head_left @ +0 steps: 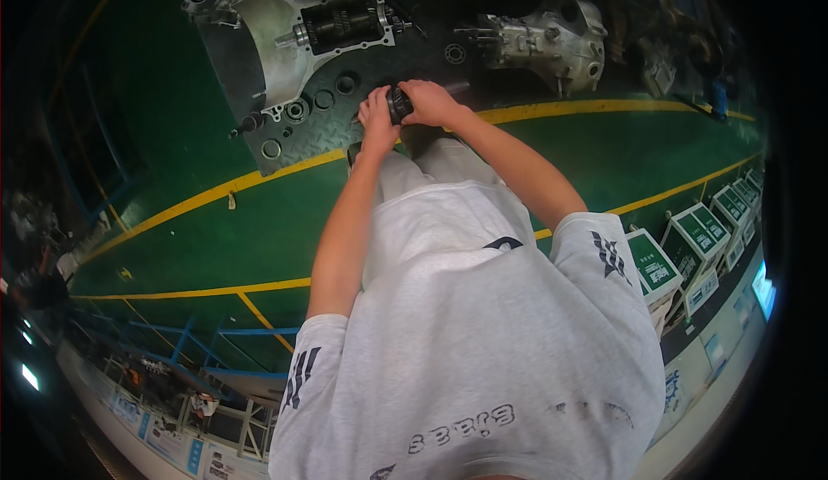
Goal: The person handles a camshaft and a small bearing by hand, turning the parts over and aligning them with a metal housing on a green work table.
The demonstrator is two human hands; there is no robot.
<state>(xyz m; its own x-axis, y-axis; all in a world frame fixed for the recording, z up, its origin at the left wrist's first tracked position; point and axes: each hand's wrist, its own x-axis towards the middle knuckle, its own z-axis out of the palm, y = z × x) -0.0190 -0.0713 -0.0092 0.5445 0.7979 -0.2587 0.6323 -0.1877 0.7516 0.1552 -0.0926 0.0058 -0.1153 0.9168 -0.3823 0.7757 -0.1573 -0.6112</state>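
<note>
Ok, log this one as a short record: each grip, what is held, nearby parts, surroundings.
Left grip: closed on the left side of a dark toothed gear
Right grip: closed on its right side
Left parts: open silver housing with gears inside; loose rings nearby
Right part: second silver housing
Surface: dark patterned tabletop
Surroundings: green floor, yellow lines, green-and-white boxes at right
</note>
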